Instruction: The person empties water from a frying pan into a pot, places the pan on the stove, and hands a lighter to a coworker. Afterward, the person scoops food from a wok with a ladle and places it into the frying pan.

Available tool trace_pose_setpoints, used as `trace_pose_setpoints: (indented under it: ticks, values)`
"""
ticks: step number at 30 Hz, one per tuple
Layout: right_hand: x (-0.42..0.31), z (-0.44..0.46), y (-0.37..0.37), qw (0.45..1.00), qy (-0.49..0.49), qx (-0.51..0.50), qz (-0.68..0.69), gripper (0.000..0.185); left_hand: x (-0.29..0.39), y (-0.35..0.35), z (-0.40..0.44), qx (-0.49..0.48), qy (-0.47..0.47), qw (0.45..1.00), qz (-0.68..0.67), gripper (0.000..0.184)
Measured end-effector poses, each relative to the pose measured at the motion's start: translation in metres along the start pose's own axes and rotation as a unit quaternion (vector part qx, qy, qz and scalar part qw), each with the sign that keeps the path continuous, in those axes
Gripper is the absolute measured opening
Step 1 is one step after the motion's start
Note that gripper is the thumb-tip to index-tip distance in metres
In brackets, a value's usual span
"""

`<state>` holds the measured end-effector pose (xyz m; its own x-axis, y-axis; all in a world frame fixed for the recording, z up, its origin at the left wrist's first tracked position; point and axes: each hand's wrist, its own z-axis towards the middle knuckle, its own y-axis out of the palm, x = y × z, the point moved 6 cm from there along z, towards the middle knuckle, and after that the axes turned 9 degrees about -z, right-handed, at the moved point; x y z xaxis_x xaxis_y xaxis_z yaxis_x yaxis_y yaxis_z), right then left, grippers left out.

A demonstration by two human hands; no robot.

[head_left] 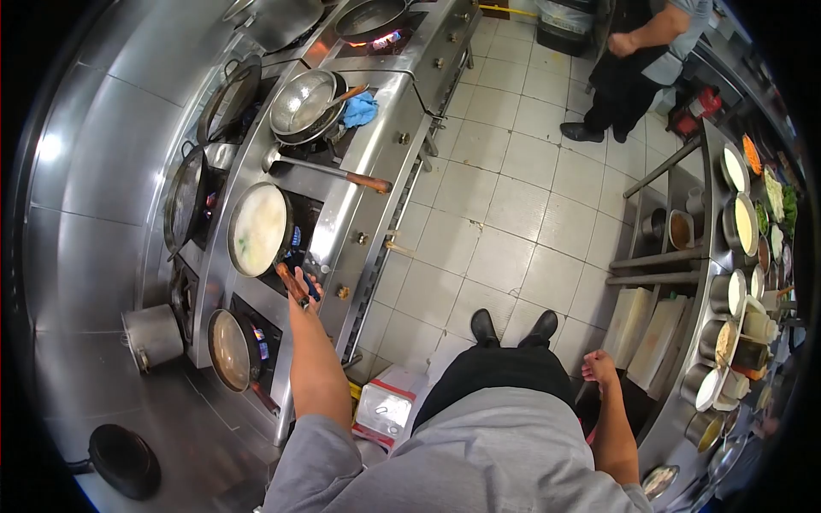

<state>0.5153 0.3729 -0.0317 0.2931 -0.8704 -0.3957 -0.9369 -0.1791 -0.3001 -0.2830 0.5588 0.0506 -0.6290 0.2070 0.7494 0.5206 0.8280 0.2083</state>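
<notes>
At the stove my left hand (310, 291) is closed around the brown wooden handle of a frying pan (261, 229). Some dark blue material shows at its fingers; I cannot make out what it is. The pan sits on a burner with a blue flame and holds a creamy white liquid with green bits. My right hand (599, 368) hangs by my side with its fingers curled in, and nothing shows in it. Behind the pan, a ladle (329, 173) with a wooden handle lies across the stove top.
A second pan (229, 349) with brownish liquid heats nearer me. Stacked pans (306, 107) and a blue cloth (360, 109) are farther along. A steel pot (154, 336) stands left. Food containers (740, 227) line the right counter. Another person (637, 64) stands ahead on the tiled floor.
</notes>
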Motion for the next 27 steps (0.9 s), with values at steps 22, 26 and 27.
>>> trace_pose_setpoints:
  ticks: [22, 26, 27]
  values:
    - [-0.039, 0.020, -0.020, 0.998, -0.057, -0.020, -0.017, 0.012, -0.082, 0.042, -0.198, -0.213, -0.097, 0.968, -0.087, 0.043]
    - [-0.049, 0.021, -0.027, 0.998, -0.052, -0.018, -0.028, 0.012, -0.120, 0.063, -0.220, -0.281, -0.176, 0.933, -0.137, 0.047]
    - [-0.050, 0.021, -0.028, 0.998, -0.051, -0.011, -0.026, 0.012, -0.124, 0.073, -0.230, -0.304, -0.186, 0.925, -0.130, 0.048]
